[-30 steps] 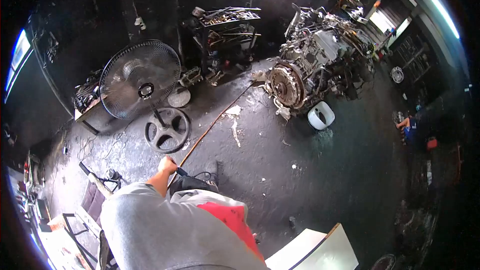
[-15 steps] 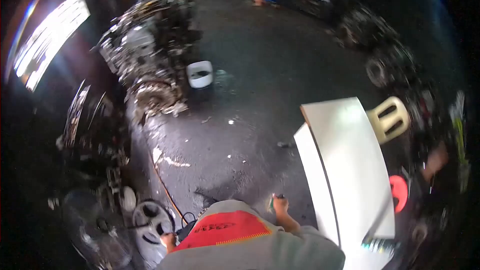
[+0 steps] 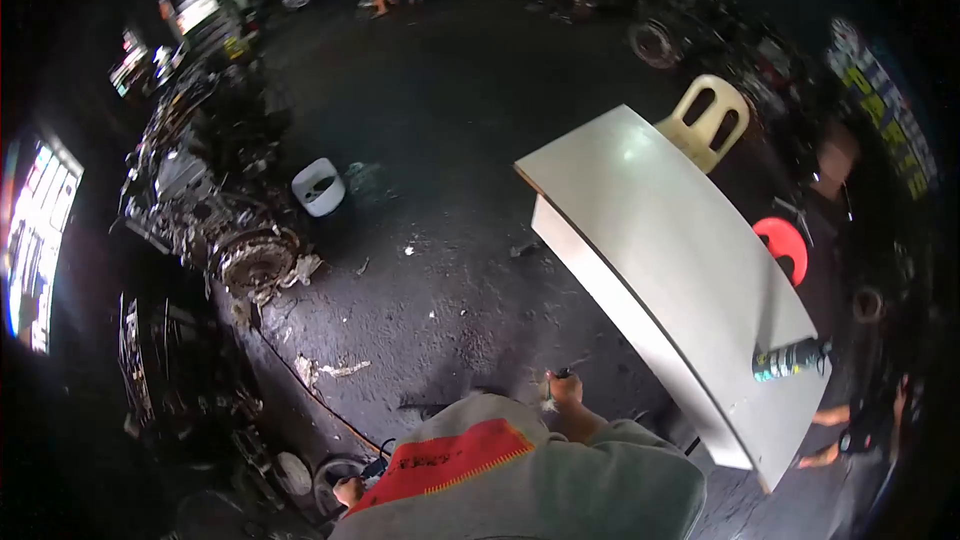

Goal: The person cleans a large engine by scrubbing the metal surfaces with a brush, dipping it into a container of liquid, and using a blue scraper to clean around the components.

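My right hand [image 3: 566, 392] is closed, held out low in front of my body over the dark floor. A small object with a dark end pokes out of its fist, too small to name. Lower left, my left hand [image 3: 348, 492] has its fingers curled against a dark item [image 3: 374, 468] with a thin black loop of cord, which I cannot make out. A wheel [image 3: 330, 480] lies beside that hand, partly hidden. My grey shirt with a red panel [image 3: 450, 455] covers the bottom middle.
A white desk [image 3: 670, 230] stands at right with a dark bottle [image 3: 790, 360] on it; a cream chair [image 3: 710, 125] and red stool [image 3: 785, 245] are beyond. Greasy engine parts [image 3: 200, 200] line the left. A white container [image 3: 319, 187] sits on the floor. People are at far back and lower right.
My view has swung to the right, so the desk, chair and container sit further left and higher. Both my hands stay closed in about the same places before my body.
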Demonstrator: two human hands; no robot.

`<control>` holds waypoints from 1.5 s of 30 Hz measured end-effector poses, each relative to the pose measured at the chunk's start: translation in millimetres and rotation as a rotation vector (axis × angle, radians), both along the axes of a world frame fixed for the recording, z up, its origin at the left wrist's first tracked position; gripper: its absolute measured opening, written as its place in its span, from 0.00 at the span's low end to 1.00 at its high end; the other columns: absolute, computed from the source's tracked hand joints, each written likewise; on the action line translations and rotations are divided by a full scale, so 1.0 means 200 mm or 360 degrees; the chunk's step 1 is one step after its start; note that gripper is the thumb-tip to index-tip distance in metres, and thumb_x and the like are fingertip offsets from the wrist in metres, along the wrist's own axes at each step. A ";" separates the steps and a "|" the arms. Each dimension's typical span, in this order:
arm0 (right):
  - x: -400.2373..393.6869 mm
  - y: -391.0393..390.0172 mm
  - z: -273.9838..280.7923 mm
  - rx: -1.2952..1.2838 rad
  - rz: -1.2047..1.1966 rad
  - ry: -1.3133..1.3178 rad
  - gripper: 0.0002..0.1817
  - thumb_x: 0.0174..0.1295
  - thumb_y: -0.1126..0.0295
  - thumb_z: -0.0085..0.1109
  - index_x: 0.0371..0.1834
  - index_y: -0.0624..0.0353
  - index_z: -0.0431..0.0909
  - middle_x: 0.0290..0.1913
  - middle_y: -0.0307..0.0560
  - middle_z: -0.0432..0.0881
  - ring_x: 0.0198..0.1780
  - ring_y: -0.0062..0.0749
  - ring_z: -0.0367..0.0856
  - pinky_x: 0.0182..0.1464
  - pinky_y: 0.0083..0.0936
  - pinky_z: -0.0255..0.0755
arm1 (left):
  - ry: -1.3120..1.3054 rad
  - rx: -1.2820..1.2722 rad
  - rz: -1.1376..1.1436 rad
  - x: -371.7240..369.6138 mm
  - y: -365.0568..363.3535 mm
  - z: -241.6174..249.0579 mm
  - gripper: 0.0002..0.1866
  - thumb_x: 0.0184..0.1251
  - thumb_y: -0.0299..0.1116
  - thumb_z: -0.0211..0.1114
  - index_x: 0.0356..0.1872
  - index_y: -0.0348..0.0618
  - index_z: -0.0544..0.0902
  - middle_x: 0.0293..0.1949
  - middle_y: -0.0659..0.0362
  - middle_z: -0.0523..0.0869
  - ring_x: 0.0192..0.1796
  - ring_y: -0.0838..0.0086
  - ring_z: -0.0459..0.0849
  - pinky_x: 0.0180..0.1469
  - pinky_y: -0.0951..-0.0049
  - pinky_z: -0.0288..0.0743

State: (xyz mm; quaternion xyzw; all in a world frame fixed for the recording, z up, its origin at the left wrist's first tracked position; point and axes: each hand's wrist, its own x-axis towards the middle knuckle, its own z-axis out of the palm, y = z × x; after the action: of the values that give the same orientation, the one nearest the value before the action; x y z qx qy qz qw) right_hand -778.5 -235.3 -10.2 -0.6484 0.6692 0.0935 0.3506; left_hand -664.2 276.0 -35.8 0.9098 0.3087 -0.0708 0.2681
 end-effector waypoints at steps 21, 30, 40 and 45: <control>-0.60 0.46 -0.04 -0.0004 -0.1480 -0.0029 0.28 0.42 0.46 0.59 0.47 0.47 0.73 0.46 0.45 0.76 0.50 0.37 0.73 0.50 0.30 0.68 | -0.0073 0.0223 -0.1563 1.55 -0.77 -0.12 0.10 0.38 0.33 0.58 0.21 0.37 0.80 0.20 0.53 0.81 0.22 0.69 0.78 0.26 0.70 0.71; -0.35 0.93 0.06 -0.0083 -0.2121 -0.0010 0.27 0.43 0.46 0.59 0.41 0.54 0.76 0.42 0.48 0.78 0.46 0.40 0.75 0.47 0.31 0.69 | -0.0052 0.0226 -0.2194 2.04 -1.34 -0.08 0.11 0.39 0.35 0.58 0.22 0.37 0.80 0.22 0.53 0.81 0.24 0.68 0.79 0.27 0.70 0.71; 0.02 1.21 0.06 -0.0041 -0.2400 -0.0089 0.29 0.43 0.44 0.58 0.41 0.55 0.76 0.43 0.51 0.77 0.48 0.42 0.74 0.49 0.32 0.68 | -0.0050 0.0192 -0.2526 2.32 -1.71 -0.10 0.12 0.40 0.36 0.58 0.22 0.37 0.80 0.23 0.53 0.81 0.25 0.67 0.79 0.28 0.69 0.72; 0.19 1.36 0.08 -0.0044 -0.2444 -0.0038 0.31 0.42 0.42 0.58 0.41 0.56 0.76 0.43 0.52 0.77 0.48 0.43 0.74 0.49 0.33 0.68 | -0.0015 0.0179 -0.2567 2.46 -1.73 -0.12 0.12 0.40 0.37 0.59 0.22 0.37 0.80 0.23 0.53 0.81 0.26 0.67 0.79 0.29 0.68 0.72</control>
State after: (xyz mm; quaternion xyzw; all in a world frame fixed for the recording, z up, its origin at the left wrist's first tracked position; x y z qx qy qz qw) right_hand -739.7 36.2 5.9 -0.0069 0.9291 -0.1916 0.3163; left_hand -172.5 -70.9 -60.8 0.8649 -0.4407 -0.2230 0.0896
